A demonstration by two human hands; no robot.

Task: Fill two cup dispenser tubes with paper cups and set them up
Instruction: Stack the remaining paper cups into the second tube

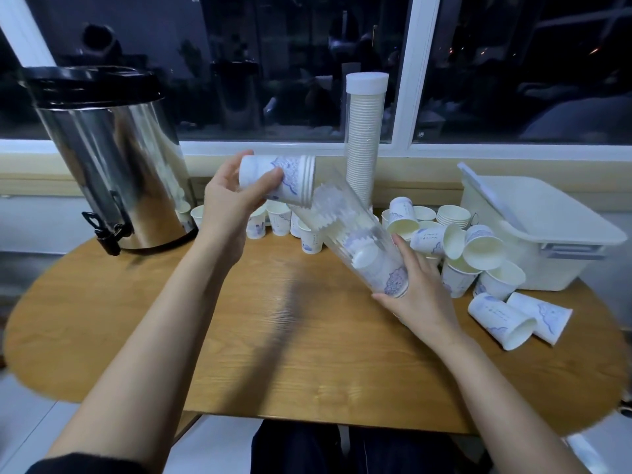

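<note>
My left hand point(232, 196) grips a short stack of white paper cups with blue print point(284, 177), held sideways with the rims pointing right, just at the open mouth of a clear dispenser tube point(355, 234). My right hand point(417, 289) holds that tube by its lower end, tilted up to the left, with several cups inside it. A second dispenser tube point(364, 138), capped white and packed full of cups, stands upright at the back by the window. Loose paper cups point(478, 254) lie and stand in a heap to the right.
A steel drink urn point(113, 159) with a black tap stands at the back left of the wooden table point(239, 354). A white lidded plastic bin point(540, 227) sits at the right. More upright cups point(278, 218) line the back edge. The window is dark.
</note>
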